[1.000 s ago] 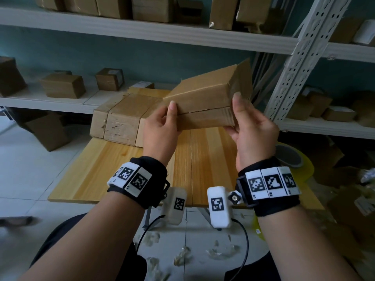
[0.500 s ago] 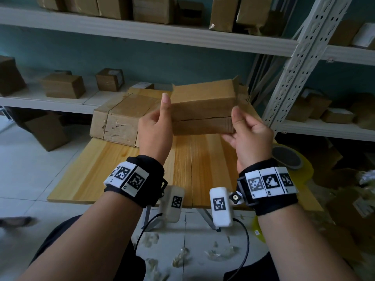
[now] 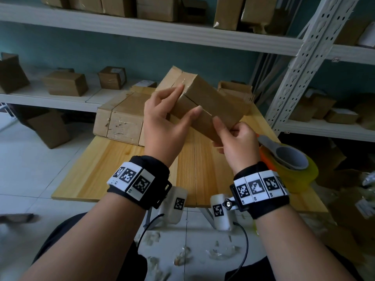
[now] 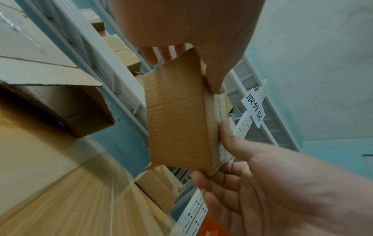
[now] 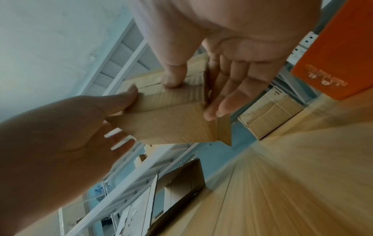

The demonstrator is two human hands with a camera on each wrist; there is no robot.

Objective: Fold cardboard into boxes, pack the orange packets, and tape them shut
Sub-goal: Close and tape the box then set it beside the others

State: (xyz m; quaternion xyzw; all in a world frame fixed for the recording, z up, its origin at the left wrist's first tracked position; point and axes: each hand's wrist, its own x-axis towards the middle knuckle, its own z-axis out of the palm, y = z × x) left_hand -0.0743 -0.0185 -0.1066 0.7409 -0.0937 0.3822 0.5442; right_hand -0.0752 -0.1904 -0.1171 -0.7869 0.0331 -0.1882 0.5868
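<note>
I hold a closed brown cardboard box (image 3: 211, 102) slanted in the air above the wooden table (image 3: 121, 169). My left hand (image 3: 172, 110) grips its upper far end, fingers curled behind it and thumb lying on the centre seam. My right hand (image 3: 225, 134) pinches the lower near corner between thumb and fingers. The left wrist view shows the box (image 4: 175, 121) edge-on between both hands. From the right wrist, the box (image 5: 171, 115) has one small flap sticking out at its lower corner. An orange packet (image 5: 333, 55) lies on the table to the right.
A yellow tape roll (image 3: 288, 159) sits at the table's right edge. A stack of brown boxes (image 3: 121, 120) fills the back left, with an open box (image 3: 233, 88) behind. White shelves (image 3: 142, 27) with boxes and a perforated rack post (image 3: 300, 63) stand beyond.
The box has turned from lying level between my hands to a slant, far end up-left. My right hand has dropped to its near corner and my left thumb now lies on the seam.
</note>
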